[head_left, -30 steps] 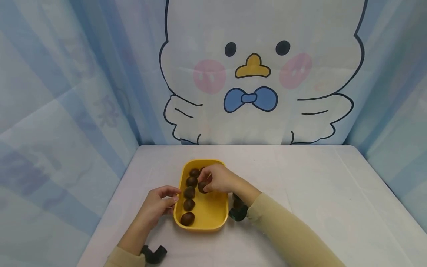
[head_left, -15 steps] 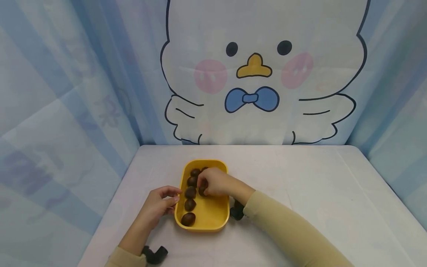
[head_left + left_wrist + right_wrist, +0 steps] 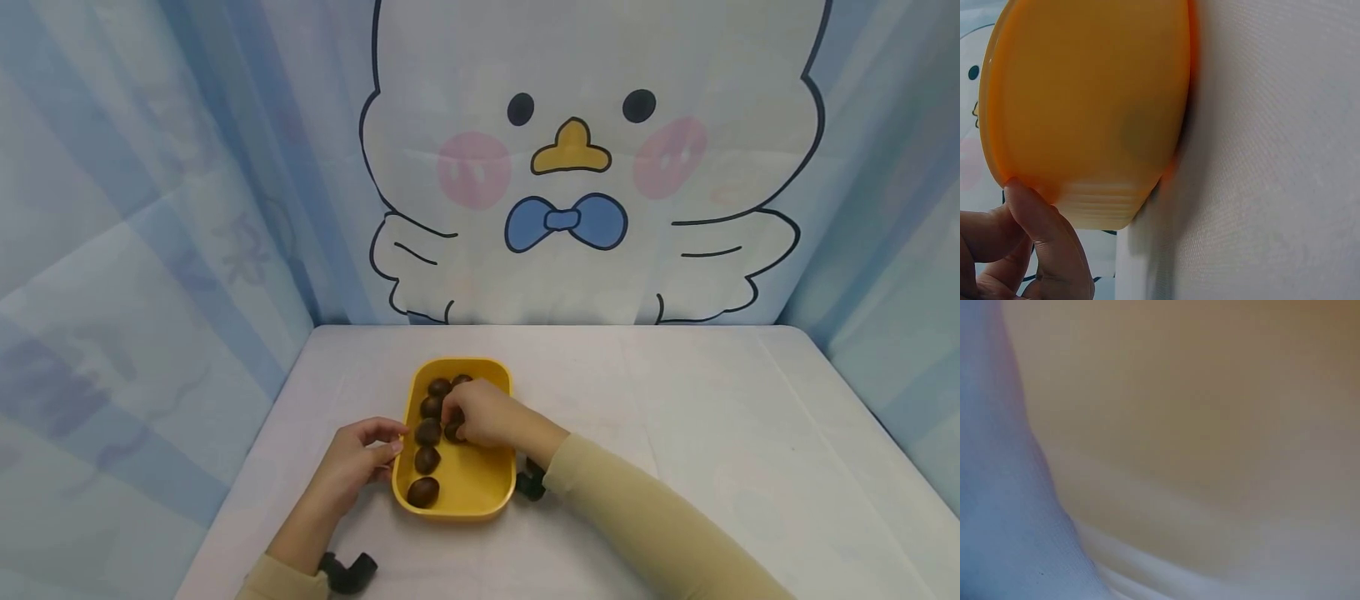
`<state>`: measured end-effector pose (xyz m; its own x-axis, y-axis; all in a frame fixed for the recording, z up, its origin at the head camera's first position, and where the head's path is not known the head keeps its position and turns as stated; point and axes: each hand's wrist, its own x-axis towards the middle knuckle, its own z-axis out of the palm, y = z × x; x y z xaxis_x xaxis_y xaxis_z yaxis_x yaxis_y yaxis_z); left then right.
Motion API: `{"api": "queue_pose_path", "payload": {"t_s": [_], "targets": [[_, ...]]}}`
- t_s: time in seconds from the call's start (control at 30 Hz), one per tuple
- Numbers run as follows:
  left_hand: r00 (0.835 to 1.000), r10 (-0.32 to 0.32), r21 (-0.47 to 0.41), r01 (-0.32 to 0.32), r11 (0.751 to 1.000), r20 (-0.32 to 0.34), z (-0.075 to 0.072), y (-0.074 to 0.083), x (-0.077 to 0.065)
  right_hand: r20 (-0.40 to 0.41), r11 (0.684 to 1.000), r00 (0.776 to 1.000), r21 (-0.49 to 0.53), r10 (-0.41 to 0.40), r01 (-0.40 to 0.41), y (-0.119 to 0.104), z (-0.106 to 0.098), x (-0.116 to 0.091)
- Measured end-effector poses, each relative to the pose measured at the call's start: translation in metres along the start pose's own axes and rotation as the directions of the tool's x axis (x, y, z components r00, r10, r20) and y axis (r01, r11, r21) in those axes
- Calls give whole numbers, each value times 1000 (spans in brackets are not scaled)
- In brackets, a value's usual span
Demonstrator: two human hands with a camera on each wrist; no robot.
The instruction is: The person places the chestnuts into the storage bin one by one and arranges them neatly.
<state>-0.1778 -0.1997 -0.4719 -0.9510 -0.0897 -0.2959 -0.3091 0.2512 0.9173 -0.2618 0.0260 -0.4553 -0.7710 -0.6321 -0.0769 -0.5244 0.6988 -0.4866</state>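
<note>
A yellow tray (image 3: 472, 483) stands on the table, its outer wall (image 3: 1097, 100) large in the left wrist view. Along its left side runs a column of dark brown chestnuts (image 3: 427, 432). My left hand (image 3: 352, 458) pinches the left rim, its thumb and fingertips at the edge. My right hand (image 3: 487, 414) reaches over the right side into the tray, thumb and fingers curled on a chestnut (image 3: 452, 432) beside the column. Another chestnut (image 3: 461, 380) shows behind that hand. The right wrist view is blurred, filled by the tray wall (image 3: 1166, 425).
White cloth covers the table (image 3: 660, 400). A dark wrist-worn device (image 3: 348, 573) sits under the left wrist, and another dark device (image 3: 531, 482) under the right, close by the tray's right wall. Behind the table hangs a printed curtain (image 3: 562, 275).
My right hand has lowered into the tray and shifted slightly toward the near side with the chestnut, uncovering the one at the far end. The left hand keeps its place on the rim.
</note>
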Motion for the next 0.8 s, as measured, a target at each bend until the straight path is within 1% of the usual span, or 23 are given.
{"api": "queue_pose_path", "payload": {"t_s": [0.2,0.37,0.5,0.67,0.8], "targets": [[1000,-2,4,2,1000,-1,0,0,-1,-18,1000,1000,4,-18,18,-1,-3,-4],[1000,-3,8,3,1000,-2,0,0,0,-40,995,998,87,-41,44,3,-10,-8],[1000,-4,7,4,1000,-1,1,0,0,-66,984,997,170,-38,48,5,-21,-14],[1000,1,8,-1,1000,-4,1,0,0,-97,974,995,223,-4,26,10,-32,-25],[1000,7,5,-7,1000,-5,1,1,-1,-106,962,993,270,54,-24,12,-37,-36]]}}
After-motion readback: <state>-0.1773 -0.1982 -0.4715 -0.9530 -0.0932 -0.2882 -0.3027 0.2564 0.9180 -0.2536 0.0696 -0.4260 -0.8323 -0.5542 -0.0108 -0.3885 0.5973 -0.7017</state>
